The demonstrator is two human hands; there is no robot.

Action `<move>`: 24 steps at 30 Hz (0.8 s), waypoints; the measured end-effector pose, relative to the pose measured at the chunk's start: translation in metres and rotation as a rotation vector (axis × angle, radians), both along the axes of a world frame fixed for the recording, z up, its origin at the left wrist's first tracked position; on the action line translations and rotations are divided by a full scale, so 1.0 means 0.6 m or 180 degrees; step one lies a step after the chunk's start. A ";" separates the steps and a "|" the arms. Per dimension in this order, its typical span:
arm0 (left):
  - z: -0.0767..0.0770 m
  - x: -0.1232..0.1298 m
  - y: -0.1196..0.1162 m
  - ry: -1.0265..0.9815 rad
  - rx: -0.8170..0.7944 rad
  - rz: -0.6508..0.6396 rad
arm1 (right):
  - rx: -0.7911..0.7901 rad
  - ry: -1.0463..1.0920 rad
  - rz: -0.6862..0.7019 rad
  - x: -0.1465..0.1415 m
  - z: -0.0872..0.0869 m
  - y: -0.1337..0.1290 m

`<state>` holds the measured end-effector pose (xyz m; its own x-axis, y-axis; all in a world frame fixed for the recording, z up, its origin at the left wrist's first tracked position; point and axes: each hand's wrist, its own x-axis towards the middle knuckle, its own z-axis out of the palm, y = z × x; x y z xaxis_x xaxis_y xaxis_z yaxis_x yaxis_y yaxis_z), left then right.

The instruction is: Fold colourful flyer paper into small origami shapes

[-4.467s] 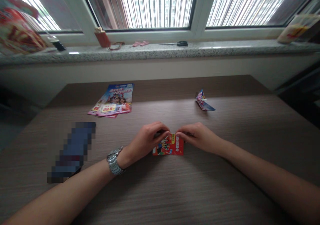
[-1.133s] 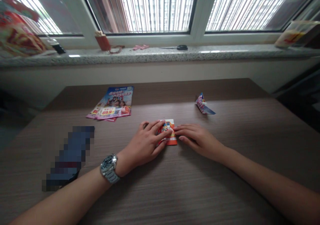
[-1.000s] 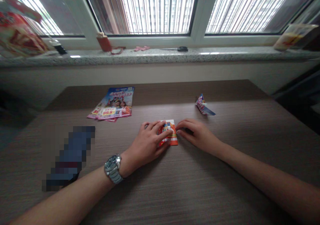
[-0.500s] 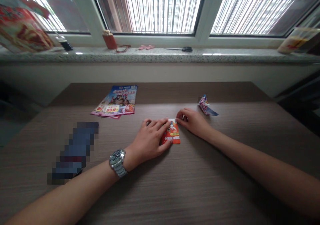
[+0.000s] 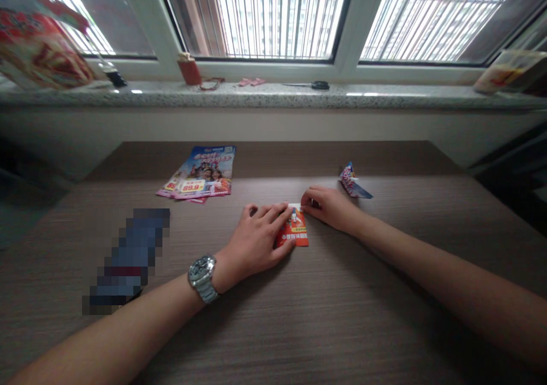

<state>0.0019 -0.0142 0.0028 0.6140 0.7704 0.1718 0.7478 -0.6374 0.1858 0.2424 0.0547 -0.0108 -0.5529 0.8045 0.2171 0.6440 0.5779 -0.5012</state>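
Observation:
A small red-orange paper leaflet [image 5: 300, 234] with white print lies on the table, a white strip along its far edge. My left hand [image 5: 260, 231] rests flat across its left part, fingers stretched out and pressing it down, so that part is hidden. At the leaflet's far right corner, the thumb and forefinger of my right hand [image 5: 322, 204] are pinched together on the paper's edge. A folded piece of printed paper [image 5: 352, 183] stands on the table just beyond my right hand.
Several colourful flyers [image 5: 207, 171] lie stacked at the back left. A blurred-out dark flat object [image 5: 128, 259] is beside my left forearm. On the granite windowsill [image 5: 384, 95] are scissors [image 5: 318, 85], a red container [image 5: 188, 70] and a large food bag [image 5: 40, 49].
Both hands stay at the leaflet. My right fingertips have shifted very slightly at its corner; otherwise only the camera view has moved a little.

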 end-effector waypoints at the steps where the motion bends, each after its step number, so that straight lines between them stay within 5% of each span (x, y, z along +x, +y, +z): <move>1: 0.000 0.000 0.000 0.0000 0.0002 -0.0001 | -0.0030 -0.0024 0.0068 0.001 0.002 -0.002; 24: -0.003 0.000 0.000 -0.0060 -0.0008 -0.0086 | 0.0047 -0.0233 0.0767 0.010 0.015 -0.110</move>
<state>0.0017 -0.0139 0.0010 0.6311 0.7541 0.1818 0.7267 -0.6567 0.2014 0.2483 -0.0112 -0.0015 -0.7430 0.6446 0.1802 0.5211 0.7260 -0.4487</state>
